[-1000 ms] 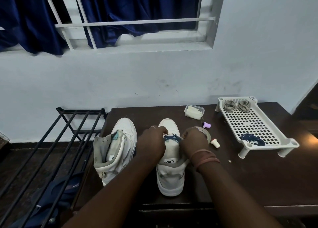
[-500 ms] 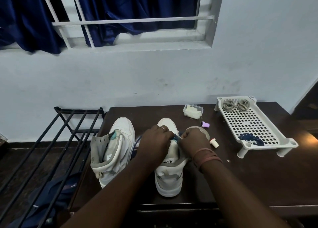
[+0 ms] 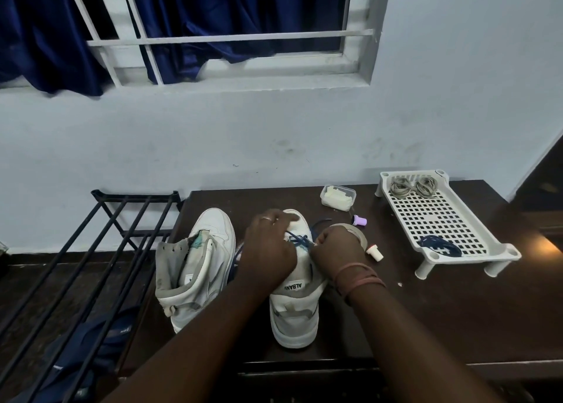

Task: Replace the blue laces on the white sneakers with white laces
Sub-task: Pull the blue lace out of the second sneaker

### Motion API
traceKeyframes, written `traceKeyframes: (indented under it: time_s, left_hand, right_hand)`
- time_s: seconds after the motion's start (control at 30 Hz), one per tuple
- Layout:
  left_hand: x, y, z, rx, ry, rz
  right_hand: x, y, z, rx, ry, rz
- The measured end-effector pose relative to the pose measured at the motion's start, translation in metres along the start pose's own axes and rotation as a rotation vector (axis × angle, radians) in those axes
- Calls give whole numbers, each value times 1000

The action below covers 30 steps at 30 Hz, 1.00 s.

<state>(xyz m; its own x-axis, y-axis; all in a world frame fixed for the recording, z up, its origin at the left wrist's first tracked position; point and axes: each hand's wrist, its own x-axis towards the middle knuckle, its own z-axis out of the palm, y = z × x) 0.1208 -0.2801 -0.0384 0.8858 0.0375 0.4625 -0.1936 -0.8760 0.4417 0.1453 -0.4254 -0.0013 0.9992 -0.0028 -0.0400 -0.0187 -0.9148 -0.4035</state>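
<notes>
Two white high-top sneakers stand on the dark table. The left sneaker (image 3: 201,268) has no lace and gapes open. The right sneaker (image 3: 294,308) still carries a blue lace (image 3: 300,240) across its lower eyelets. My left hand (image 3: 269,245) rests over its left side, fingers curled at the lace. My right hand (image 3: 333,245) pinches the lace on the right side, and a loose end (image 3: 321,221) trails behind it. Coiled white laces (image 3: 414,186) lie at the far end of a white perforated tray (image 3: 475,252); a removed blue lace (image 3: 438,245) lies at its near end.
A small plastic box (image 3: 338,197), a purple cap (image 3: 359,220) and a white cap (image 3: 375,252) lie behind the right sneaker. A roll of tape (image 3: 355,233) sits behind my right hand. A black metal rack (image 3: 91,250) stands left of the table.
My hands have drawn slightly apart over the right sneaker, exposing more crossed blue lace between them. A loose lace end now shows behind my right hand.
</notes>
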Motion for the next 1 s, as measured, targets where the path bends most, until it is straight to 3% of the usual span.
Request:
traceKeyframes:
  time_s: [0.1, 0.27, 0.33, 0.43, 0.5, 0.53, 0.57, 0.7, 0.77, 0.83, 0.9, 0.97, 1.0]
  left_hand:
    - [1, 2, 2, 214, -107, 134]
    - [2, 0, 0, 251, -80, 31]
    - [6, 7, -5, -91, 50, -204]
    - [25, 16, -24, -1033, 314, -752]
    - [31, 18, -40, -1405, 409, -873]
    - [32, 17, -46, -1418, 378, -878]
    - [32, 16, -47, -1279, 302, -839]
    - [18, 5, -29, -82, -312, -257]
    - [11, 8, -22, 231, -413, -98]
    - [10, 10, -19, 298, -332, -61]
    - [13, 11, -20, 176, -189, -131]
    - [20, 14, -27, -191, -87, -348]
    - [24, 18, -33, -507, -47, -498]
  right_hand:
    - [1, 0, 1, -17, -3, -11]
    - [-2, -2, 3, -12, 56, -18]
    - [-3, -1, 4, -23, 55, -9]
    - [-1, 0, 4, -1, 42, -5]
    - [-1, 0, 5, 4, 47, -18]
    - [-2, -1, 5, -2, 48, -24]
    - [-2, -1, 5, -10, 47, -25]
    - [-2, -2, 5, -38, 47, -13]
    - [-2, -3, 5, -42, 47, -24]
    - [-4, -4, 5, -38, 45, -28]
    - [-4, -4, 3, -45, 40, -25]
    - [-5, -4, 2, -48, 34, -20]
    - [-4, -4, 2, -45, 28, -18]
